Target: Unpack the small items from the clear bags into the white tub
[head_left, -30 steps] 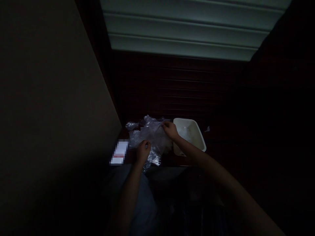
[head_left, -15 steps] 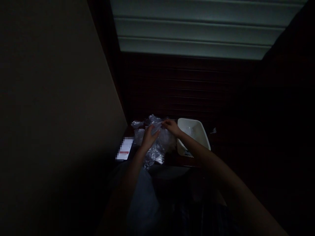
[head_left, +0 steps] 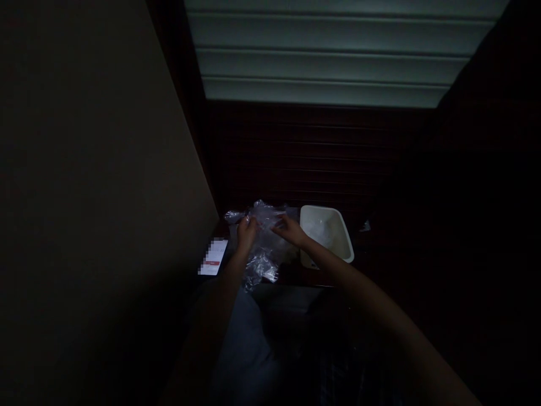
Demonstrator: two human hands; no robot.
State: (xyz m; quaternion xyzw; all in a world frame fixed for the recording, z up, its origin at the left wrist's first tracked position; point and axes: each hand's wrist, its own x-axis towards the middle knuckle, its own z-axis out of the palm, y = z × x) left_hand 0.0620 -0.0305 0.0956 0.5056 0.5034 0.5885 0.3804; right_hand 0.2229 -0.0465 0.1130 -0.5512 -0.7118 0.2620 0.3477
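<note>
The scene is very dark. A crumpled pile of clear plastic bags [head_left: 264, 256] lies on a dark table in front of me. My left hand [head_left: 246, 233] is closed, its fingers pinching the plastic at the pile's upper left. A little to its right, my right hand [head_left: 288, 230] has its fingers pinched on the top edge of the same plastic. Both forearms reach in from the bottom of the view.
A white rectangular tub [head_left: 344, 239] stands right of the pile with something pale inside. A white card or paper [head_left: 213, 256] lies at the left by a plain wall [head_left: 97, 197]. Pale horizontal slats [head_left: 329, 56] run across the top above dark panelling.
My left hand rose from the pile's lower left to its upper left and closed on the plastic. My right hand stayed at the top edge of the plastic.
</note>
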